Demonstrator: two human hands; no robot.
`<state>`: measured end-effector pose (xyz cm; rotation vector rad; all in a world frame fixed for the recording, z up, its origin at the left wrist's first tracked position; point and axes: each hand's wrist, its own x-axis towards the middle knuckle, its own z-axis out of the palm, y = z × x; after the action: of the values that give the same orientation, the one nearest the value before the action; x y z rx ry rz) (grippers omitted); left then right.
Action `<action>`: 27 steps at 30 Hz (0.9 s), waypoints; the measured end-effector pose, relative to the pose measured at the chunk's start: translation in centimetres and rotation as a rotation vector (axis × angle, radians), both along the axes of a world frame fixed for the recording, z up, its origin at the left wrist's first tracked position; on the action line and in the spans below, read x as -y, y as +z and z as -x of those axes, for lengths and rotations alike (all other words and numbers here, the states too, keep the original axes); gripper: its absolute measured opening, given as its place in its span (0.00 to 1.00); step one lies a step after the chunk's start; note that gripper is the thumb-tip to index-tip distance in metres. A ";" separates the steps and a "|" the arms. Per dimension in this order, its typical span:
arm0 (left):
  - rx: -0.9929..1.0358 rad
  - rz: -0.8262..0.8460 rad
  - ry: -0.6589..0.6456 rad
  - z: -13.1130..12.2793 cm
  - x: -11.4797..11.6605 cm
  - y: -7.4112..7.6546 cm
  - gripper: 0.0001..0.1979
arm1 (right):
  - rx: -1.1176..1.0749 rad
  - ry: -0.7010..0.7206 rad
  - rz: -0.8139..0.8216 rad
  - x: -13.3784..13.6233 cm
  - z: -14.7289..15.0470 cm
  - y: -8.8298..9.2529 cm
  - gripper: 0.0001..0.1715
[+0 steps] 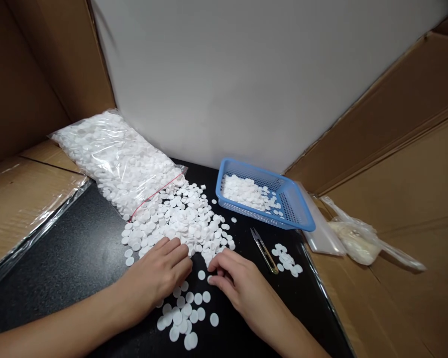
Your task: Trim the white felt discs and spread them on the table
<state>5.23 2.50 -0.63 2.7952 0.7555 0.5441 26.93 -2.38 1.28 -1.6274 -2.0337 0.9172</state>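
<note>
A big pile of small white round discs (192, 219) spills over the black tabletop from an open clear plastic bag. At the pile's near edge is my left hand (162, 271), its fingers curled down and pressed together; whatever lies under the fingertips is hidden. My right hand (237, 278) is just to the right of it, with thumb and forefinger close together around what looks like one white disc (209, 279) at the thumb tip. Between and below the hands, a loose group of discs (182, 318) lies scattered on the table.
The clear bag (108, 154) full of discs lies at back left. A blue perforated basket (298, 201) holding discs stands at back right. Thread snips (264, 251) lie beside a small disc group (286, 259). Flat plastic bags (323, 228) and a knotted bag (358, 241) rest on cardboard.
</note>
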 end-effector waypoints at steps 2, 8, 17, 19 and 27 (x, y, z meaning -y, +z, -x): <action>0.063 0.160 0.071 0.1 -0.2 0.2 0.10 | 0.029 0.003 0.032 -0.1 0.1 0.1 0.11; 0.043 0.392 0.169 0.4 -0.4 0.5 0.07 | 0.049 0.036 0.091 -0.2 -0.1 0.8 0.11; 0.218 0.534 0.220 1.3 -0.5 1.2 0.10 | 0.013 0.081 -0.166 0.5 0.4 -0.3 0.13; 0.223 0.543 0.221 1.6 -0.7 1.6 0.09 | -0.007 0.138 -0.187 0.7 0.6 -0.4 0.12; 0.064 0.411 0.122 2.0 -0.9 1.3 0.14 | -0.027 0.103 -0.258 0.5 -0.1 -1.1 0.10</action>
<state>3.18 3.39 0.70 2.3566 0.9114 0.4368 27.08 -2.85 0.16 -1.3782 -2.1326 0.6720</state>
